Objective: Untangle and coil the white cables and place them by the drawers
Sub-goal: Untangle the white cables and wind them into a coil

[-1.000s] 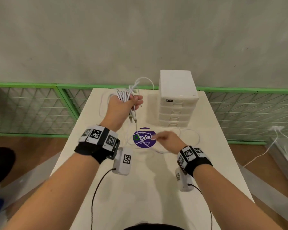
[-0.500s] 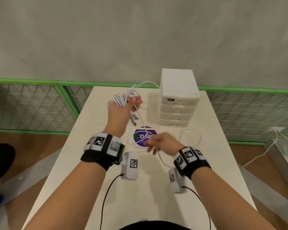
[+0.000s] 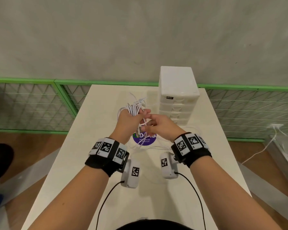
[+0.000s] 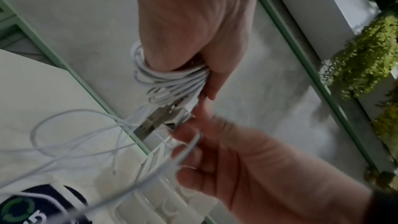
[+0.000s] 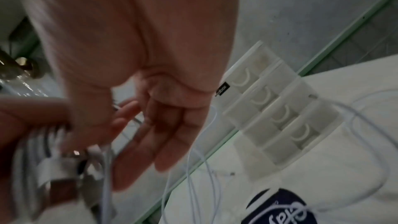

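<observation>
My left hand (image 3: 133, 120) is raised above the table (image 3: 96, 163) and grips a coiled bundle of white cables (image 3: 135, 108). The coils (image 4: 170, 77) wrap round its fingers, and metal USB plugs (image 4: 155, 120) hang below them. Right beside it, almost touching, my right hand (image 3: 159, 126) has a loose white strand (image 4: 190, 146) running between its curled fingers (image 4: 193, 168). That strand trails down to slack loops (image 3: 156, 147) lying on the table. The white drawers (image 3: 178, 97) stand just beyond my right hand.
A round purple sticker (image 3: 144, 138) lies on the table under my hands. More loose cable (image 5: 376, 142) curves round the foot of the drawers (image 5: 280, 117). A green mesh fence (image 3: 32, 103) runs behind the table. Another white cable (image 3: 259, 151) lies on the floor at right.
My right hand rose from the table near the sticker to meet my left hand, bringing the strand with it. My left hand, still gripping the bundle, drew slightly nearer.
</observation>
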